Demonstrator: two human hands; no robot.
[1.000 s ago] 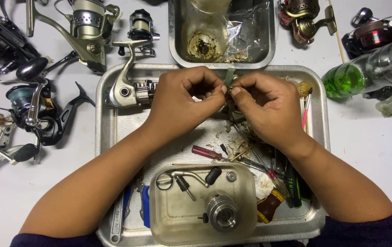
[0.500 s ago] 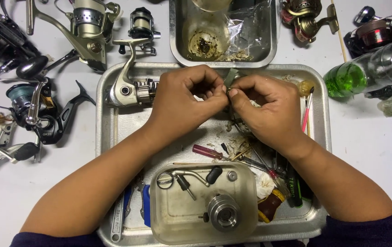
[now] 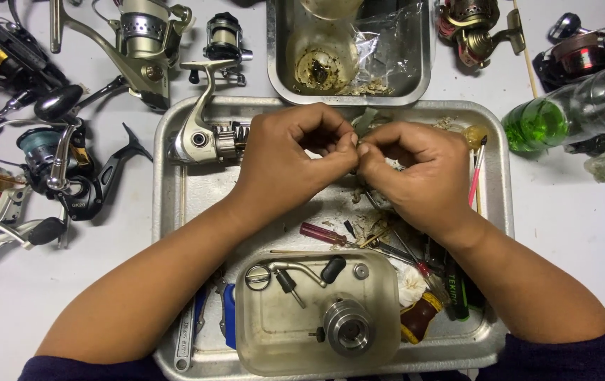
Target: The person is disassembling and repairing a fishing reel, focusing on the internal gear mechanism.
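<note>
my left hand [image 3: 295,162] and right hand [image 3: 415,173] meet fingertip to fingertip over the metal tray [image 3: 168,212], both pinched shut on a small greenish part [image 3: 364,121] that pokes up between them; most of it is hidden. compared with a second ago almost nothing has shifted, the hands have only nudged a touch closer, so i judge the fiddly fitting is still going on. the silver reel body [image 3: 200,137] lies in the tray just left of my left hand, and the plastic tub [image 3: 316,310] with loose parts sits nearer me.
</note>
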